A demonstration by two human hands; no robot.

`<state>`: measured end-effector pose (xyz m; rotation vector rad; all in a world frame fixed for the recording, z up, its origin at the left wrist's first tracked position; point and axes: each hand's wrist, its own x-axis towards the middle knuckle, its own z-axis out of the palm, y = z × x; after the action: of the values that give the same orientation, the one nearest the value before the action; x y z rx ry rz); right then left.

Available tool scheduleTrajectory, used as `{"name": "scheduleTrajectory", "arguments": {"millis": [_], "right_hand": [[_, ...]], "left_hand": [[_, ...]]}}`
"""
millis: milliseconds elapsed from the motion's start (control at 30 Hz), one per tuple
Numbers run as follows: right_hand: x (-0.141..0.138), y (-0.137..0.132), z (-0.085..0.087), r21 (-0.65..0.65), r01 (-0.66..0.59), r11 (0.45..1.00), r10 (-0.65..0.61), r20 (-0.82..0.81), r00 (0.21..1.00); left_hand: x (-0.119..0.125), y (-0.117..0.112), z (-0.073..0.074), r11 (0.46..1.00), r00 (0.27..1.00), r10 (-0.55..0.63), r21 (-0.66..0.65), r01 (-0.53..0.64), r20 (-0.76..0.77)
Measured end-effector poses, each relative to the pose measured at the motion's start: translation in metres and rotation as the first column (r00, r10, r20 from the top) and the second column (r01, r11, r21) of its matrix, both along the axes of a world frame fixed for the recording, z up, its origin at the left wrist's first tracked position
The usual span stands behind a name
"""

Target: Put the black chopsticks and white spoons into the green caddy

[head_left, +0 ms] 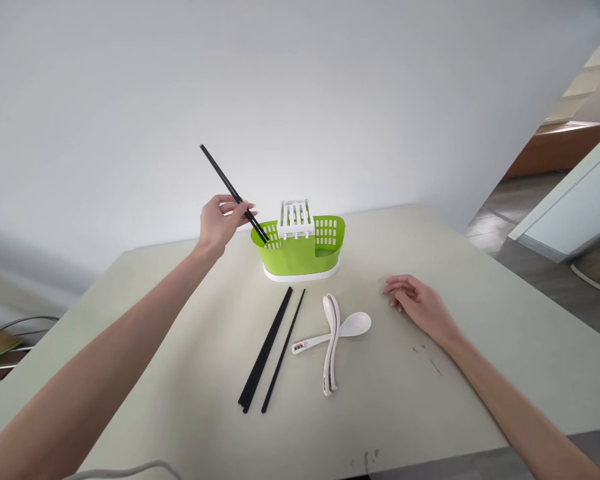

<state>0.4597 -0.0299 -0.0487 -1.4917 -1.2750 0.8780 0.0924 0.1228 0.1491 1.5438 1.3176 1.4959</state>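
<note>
My left hand (219,223) pinches a pair of black chopsticks (220,173) near their middle. They slant down to the right, with their lower tips at the left compartment of a green cutlery basket (295,259). I cannot tell whether the tips touch its inside. My right hand (423,308) rests on the table at the right, fingers loosely bent and holding nothing. In front of the basket lie a bundle of black chopsticks (267,350) and a single black chopstick (284,351). Nearby, two nested white spoons (327,363) lie across another white spoon (356,325).
A white slatted rack (297,231) sits over the basket's middle. The pale table (180,373) meets a white wall (380,100) behind. A grey cable (125,472) crosses the near left edge. Metal bars (5,369) show beyond the table at far left.
</note>
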Motion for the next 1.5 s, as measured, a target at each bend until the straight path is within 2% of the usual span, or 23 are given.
{"name": "scheduleTrajectory", "arguments": {"millis": [133, 233, 333, 433, 600, 767, 933, 1033, 1167, 1333, 1500], "right_hand": [[-0.001, 0.000, 0.001, -0.005, -0.007, 1.000, 0.007, 0.001, 1.000], [-0.001, 0.000, 0.003, -0.015, -0.011, 1.000, 0.011, 0.020, 1.000], [-0.001, -0.001, 0.005, -0.017, -0.010, 1.000, 0.010, 0.043, 0.999], [-0.002, -0.002, 0.007, -0.025, 0.004, 1.000, -0.003, 0.051, 0.999], [-0.002, -0.003, 0.008, -0.032, -0.010, 0.999, 0.012, 0.059, 0.998], [-0.001, -0.002, 0.008, -0.037, -0.024, 0.999, 0.026, 0.073, 0.997], [-0.002, -0.001, 0.006, -0.046, -0.011, 0.999, 0.015, 0.076, 0.997], [-0.002, -0.001, 0.004, -0.035, -0.015, 0.999, 0.017, 0.070, 0.997], [-0.001, -0.002, 0.002, -0.025, -0.018, 1.000, 0.019, 0.053, 0.998], [0.000, -0.002, 0.003, -0.036, -0.014, 0.999, 0.015, 0.040, 0.999], [-0.001, -0.002, 0.006, -0.015, -0.001, 1.000, 0.002, 0.047, 0.999]], "left_hand": [[0.003, 0.002, -0.019, 0.999, 0.994, 0.020, -0.034, -0.024, -0.104], [0.004, -0.010, -0.026, 0.999, 0.974, 0.008, -0.031, -0.015, -0.228], [0.008, -0.028, -0.028, 0.999, 0.951, -0.035, -0.024, 0.029, -0.306], [0.011, -0.042, -0.028, 0.997, 0.946, -0.073, -0.048, 0.061, -0.316], [0.010, -0.050, -0.025, 0.996, 0.945, -0.071, -0.078, 0.048, -0.319], [0.005, -0.044, -0.019, 1.000, 0.941, 0.017, -0.002, -0.019, -0.338], [-0.004, -0.028, -0.018, 0.994, 0.871, 0.108, 0.053, -0.094, -0.479], [-0.011, -0.017, -0.020, 0.989, 0.849, 0.148, 0.069, -0.131, -0.508], [-0.019, -0.008, -0.030, 0.987, 0.861, 0.154, 0.031, -0.159, -0.485], [-0.018, -0.007, -0.043, 0.990, 0.899, 0.118, -0.024, -0.141, -0.422], [-0.015, -0.005, -0.046, 0.983, 0.908, 0.141, -0.049, -0.174, -0.393]]}}
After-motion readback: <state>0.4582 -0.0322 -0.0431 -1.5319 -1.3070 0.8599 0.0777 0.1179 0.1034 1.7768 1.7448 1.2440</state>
